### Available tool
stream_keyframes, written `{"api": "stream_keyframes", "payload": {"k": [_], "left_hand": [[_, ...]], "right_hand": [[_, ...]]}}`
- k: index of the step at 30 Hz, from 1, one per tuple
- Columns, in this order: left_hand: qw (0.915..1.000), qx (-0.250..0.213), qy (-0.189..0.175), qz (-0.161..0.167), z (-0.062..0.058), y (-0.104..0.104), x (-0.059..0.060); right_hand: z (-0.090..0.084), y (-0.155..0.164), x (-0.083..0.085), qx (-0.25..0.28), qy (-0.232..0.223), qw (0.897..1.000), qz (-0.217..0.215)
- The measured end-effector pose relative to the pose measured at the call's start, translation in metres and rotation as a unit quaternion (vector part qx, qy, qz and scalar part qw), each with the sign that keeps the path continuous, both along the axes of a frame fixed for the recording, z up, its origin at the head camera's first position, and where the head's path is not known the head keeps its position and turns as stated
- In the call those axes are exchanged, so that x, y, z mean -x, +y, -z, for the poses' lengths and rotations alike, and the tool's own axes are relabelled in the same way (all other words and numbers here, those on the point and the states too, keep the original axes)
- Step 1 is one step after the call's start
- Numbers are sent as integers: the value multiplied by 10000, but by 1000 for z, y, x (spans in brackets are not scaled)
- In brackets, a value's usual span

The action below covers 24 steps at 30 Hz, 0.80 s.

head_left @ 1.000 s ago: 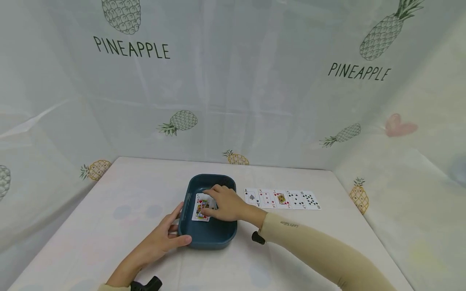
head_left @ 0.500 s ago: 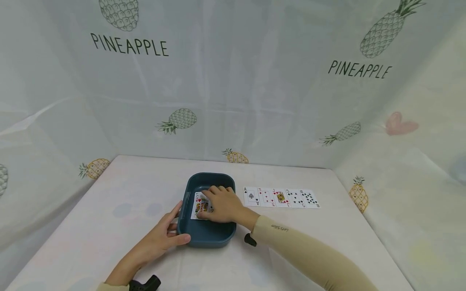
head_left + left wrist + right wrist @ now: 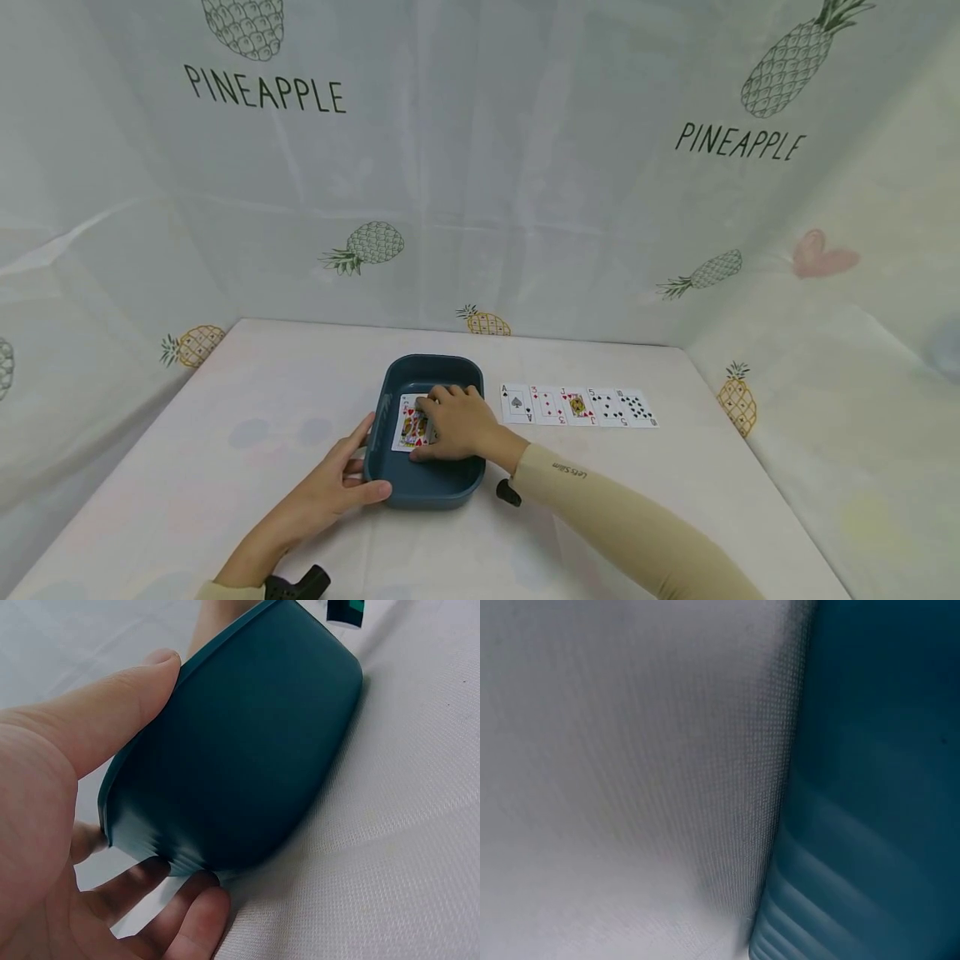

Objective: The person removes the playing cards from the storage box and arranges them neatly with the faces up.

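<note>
A dark blue tub (image 3: 427, 492) is sitting on the counter (image 3: 247, 467), near the middle. Its long side is running away from the person, toward the back wall.

A face card (image 3: 411, 429) is lying flat inside the tub, face up. Its long side is running the same way as the tub. It is sitting toward the tub's left side.

The right hand (image 3: 456, 421) is reaching down into the tub. Its fingers are bending over the card and touching it. From the head view you cannot tell if the fingers are pinching the card or only pressing on it.

The left hand (image 3: 337, 487) is holding the tub's near left corner. The thumb is lying along the near rim and the fingers are wrapping round the left wall.

Five more cards in a row (image 3: 579, 406) are lying face up on the counter, just right of the tub.

The head view is showing the card and both hands. The left wrist view is showing only the outside of the tub (image 3: 240, 757) up close, with the left hand (image 3: 52, 825) round its corner. The right wrist view is showing only the tub's ribbed blue wall (image 3: 870, 787) and the white cloth of the counter (image 3: 630, 765). No card or fingers are showing there.
</note>
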<state>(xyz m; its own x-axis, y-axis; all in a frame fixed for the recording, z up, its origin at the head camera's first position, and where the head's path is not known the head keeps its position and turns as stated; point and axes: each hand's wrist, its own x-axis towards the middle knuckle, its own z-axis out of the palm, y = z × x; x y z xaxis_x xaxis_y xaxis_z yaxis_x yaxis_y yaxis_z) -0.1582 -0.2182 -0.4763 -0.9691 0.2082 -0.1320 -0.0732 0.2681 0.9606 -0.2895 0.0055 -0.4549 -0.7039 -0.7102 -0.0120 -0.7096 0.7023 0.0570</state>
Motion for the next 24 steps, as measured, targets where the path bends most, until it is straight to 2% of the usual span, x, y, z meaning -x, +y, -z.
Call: {"api": "stream_keyframes", "payload": {"k": [7, 24], "left_hand": [[9997, 134, -124, -145, 0, 1, 1], [9997, 168, -131, -76, -1, 0, 0]], "right_hand": [[-10, 1, -5, 41, -11, 10000, 14], [-9, 4, -3, 537, -68, 9985, -97]]}}
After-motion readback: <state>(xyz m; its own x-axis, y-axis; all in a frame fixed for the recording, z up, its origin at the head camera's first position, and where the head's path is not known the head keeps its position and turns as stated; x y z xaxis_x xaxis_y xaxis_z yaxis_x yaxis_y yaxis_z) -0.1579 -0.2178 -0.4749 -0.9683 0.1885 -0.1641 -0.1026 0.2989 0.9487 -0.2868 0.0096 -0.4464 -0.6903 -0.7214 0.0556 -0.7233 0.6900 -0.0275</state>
